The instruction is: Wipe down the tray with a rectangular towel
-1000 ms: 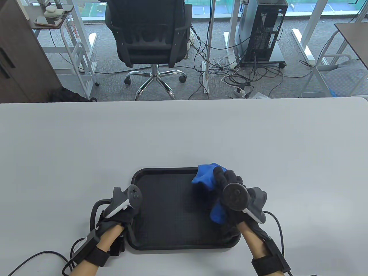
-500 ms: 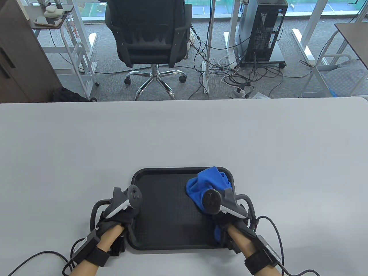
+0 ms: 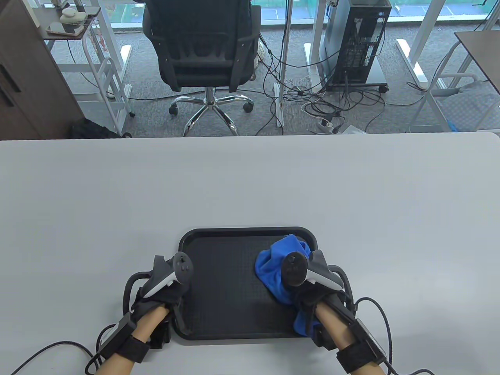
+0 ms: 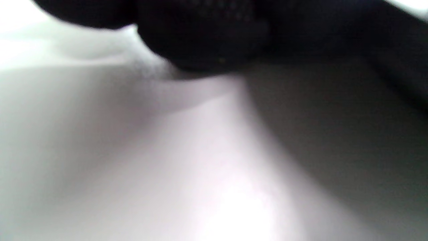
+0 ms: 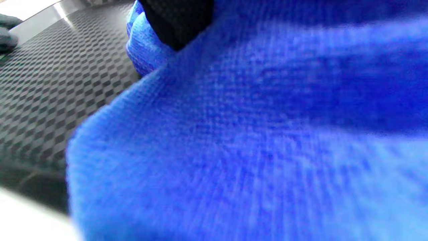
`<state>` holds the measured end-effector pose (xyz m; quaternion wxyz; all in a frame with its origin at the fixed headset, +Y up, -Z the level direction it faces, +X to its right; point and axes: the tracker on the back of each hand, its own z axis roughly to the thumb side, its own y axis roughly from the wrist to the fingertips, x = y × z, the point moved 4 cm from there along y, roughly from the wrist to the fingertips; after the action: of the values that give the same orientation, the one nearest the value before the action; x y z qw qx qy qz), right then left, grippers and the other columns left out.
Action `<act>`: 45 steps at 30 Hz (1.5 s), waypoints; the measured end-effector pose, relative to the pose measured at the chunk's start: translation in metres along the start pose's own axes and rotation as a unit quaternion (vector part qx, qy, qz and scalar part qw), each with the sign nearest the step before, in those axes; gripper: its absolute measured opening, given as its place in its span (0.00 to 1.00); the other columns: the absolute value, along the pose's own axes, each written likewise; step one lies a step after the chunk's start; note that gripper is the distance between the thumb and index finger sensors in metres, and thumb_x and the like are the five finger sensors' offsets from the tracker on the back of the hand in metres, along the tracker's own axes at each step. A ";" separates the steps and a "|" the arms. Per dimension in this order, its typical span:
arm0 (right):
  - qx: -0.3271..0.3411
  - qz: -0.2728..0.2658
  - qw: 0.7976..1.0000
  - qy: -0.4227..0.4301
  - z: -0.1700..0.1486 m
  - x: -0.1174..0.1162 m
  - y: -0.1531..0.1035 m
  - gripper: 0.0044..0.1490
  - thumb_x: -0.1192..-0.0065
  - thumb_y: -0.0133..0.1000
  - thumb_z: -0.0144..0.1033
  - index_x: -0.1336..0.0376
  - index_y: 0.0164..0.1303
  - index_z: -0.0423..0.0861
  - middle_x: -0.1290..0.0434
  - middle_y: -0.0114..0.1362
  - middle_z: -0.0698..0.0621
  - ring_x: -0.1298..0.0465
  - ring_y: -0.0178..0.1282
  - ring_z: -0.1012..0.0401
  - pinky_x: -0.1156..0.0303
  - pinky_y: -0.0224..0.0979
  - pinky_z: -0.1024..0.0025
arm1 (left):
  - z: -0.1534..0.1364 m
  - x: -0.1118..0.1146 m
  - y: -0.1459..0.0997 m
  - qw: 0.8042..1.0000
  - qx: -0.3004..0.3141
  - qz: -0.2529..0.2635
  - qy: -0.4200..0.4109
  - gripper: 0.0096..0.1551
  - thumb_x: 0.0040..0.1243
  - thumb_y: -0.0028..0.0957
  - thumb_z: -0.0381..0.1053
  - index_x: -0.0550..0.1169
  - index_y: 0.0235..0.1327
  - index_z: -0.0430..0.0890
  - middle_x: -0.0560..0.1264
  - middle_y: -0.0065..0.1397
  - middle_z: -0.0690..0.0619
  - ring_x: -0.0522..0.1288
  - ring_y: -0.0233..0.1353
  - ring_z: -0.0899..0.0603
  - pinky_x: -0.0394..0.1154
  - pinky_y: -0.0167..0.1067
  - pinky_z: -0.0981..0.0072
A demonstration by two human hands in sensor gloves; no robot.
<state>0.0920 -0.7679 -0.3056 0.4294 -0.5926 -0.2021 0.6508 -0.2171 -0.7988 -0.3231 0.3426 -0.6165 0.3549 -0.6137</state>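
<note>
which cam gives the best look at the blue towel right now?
Table view: the whole blue towel shows bunched on the right side of the black tray, under the right hand. Right wrist view is a blurred close-up of its weave with one gloved fingertip on it. Left wrist view shows none of it.

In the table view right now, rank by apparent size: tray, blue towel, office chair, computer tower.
1. office chair
2. tray
3. computer tower
4. blue towel, partly hidden under the right hand

Chair and tower stand farther away, so this ranks appearance only.

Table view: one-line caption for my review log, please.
Right hand presses a bunched blue towel on the black tray's right side; left hand rests at its left edge.
</note>
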 end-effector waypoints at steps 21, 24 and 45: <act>0.138 0.095 0.984 -0.055 0.090 -0.038 -0.006 0.33 0.33 0.52 0.25 0.45 0.65 0.39 0.43 0.67 0.28 0.35 0.61 0.36 0.29 0.64 0.52 | 0.000 0.000 0.000 1.000 0.000 -0.003 0.000 0.42 0.37 0.60 0.57 0.48 0.74 0.30 0.82 0.25 0.60 0.85 0.27 0.51 0.81 0.31 0.53; 0.148 0.095 0.982 -0.066 0.104 -0.040 -0.003 0.33 0.34 0.52 0.24 0.45 0.65 0.39 0.43 0.67 0.28 0.35 0.61 0.36 0.30 0.63 0.52 | 0.000 0.000 0.000 1.000 -0.001 -0.003 0.002 0.42 0.37 0.60 0.57 0.48 0.74 0.30 0.82 0.25 0.60 0.85 0.27 0.51 0.81 0.31 0.53; 0.098 0.002 0.990 -0.104 0.171 -0.024 0.049 0.33 0.35 0.52 0.24 0.46 0.66 0.40 0.42 0.67 0.29 0.34 0.60 0.36 0.29 0.62 0.52 | 0.000 0.001 0.000 1.000 -0.011 -0.010 0.007 0.41 0.34 0.60 0.58 0.47 0.75 0.32 0.82 0.27 0.61 0.85 0.29 0.52 0.81 0.32 0.53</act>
<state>-0.0865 -0.7717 -0.2920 0.4610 -0.4775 -0.1798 0.7260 -0.2169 -0.7990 -0.3225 0.3274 -0.6194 0.3582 -0.6171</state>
